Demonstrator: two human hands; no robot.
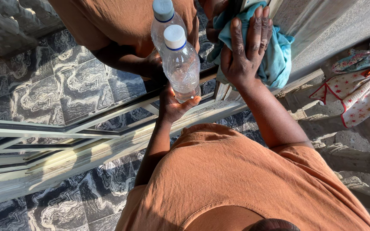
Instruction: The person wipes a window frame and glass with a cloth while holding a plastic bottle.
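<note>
My left hand [173, 107] grips the base of a clear plastic bottle [181, 64] with a white cap, held up against a glass pane. The glass mirrors the bottle, my arm and my orange shirt. My right hand [246, 47] presses a teal cloth [275, 55] flat against the glass, fingers spread over it. The two hands are close together, the bottle just left of the cloth.
A metal window frame [108, 128] runs across below the glass. Black-and-white marbled floor tiles [65, 209] lie underneath. Patterned fabrics [356, 92] hang over a concrete ledge at the right. My orange shirt [236, 179] fills the lower middle.
</note>
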